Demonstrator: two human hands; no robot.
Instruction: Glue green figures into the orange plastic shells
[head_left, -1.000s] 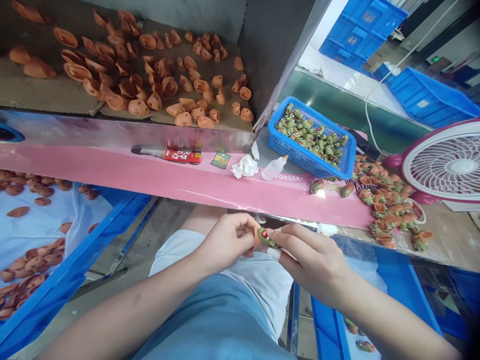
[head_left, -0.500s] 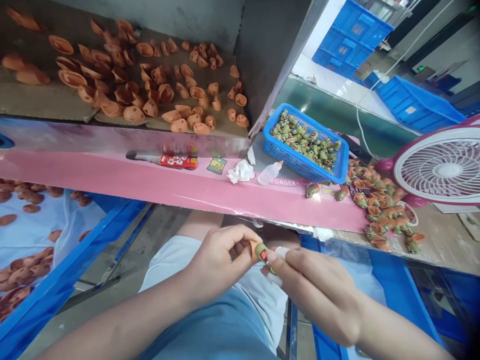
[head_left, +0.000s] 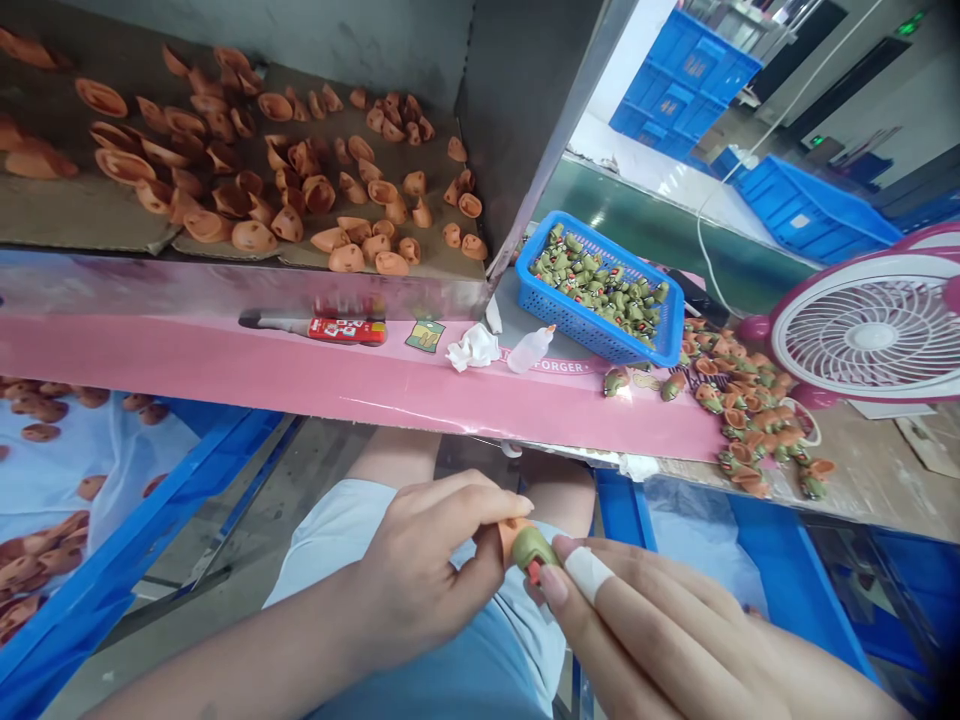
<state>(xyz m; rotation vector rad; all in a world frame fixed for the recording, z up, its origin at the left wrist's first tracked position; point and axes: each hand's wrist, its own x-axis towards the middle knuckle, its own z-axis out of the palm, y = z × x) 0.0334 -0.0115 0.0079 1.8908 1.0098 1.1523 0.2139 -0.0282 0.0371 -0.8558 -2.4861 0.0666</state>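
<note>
As our left hand [head_left: 424,575] and right hand [head_left: 652,640] meet, a small green figure [head_left: 532,548] sits between them

Its long axis runs sideways, its orange end [head_left: 511,535] toward the left hand and its green body toward the right; our left fingers [head_left: 480,497] curl closed around that orange end, nearer than the right; our right fingers [head_left: 622,610] lie pressed together, a white tape [head_left: 587,575] on the forefinger; we cannot tell if they pinch.
</note>
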